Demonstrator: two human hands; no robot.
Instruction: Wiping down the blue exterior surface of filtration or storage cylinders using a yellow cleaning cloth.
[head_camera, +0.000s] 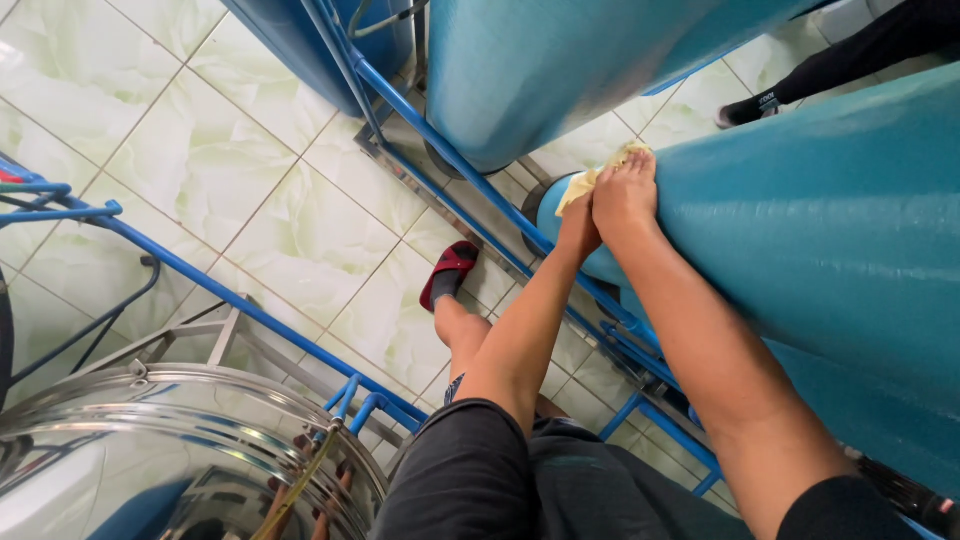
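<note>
Both hands are down on that yellow cloth (600, 175), pressing it flat against the low end of the big teal tank (820, 240). Your right hand (628, 195) lies on top with fingers spread and closed down over the cloth, so the grip is a flat press, not a pinch. Your left hand (578, 228) sits just beside and under it, mostly hidden, so I can't tell how its fingers are set. You're leaning way over with arms straight, which puts weight onto the curved surface. One foot in a red sandal (447, 272) is planted on the tiled floor (240, 190) between the blue pipe frame (440, 150), likely for balance.
</note>
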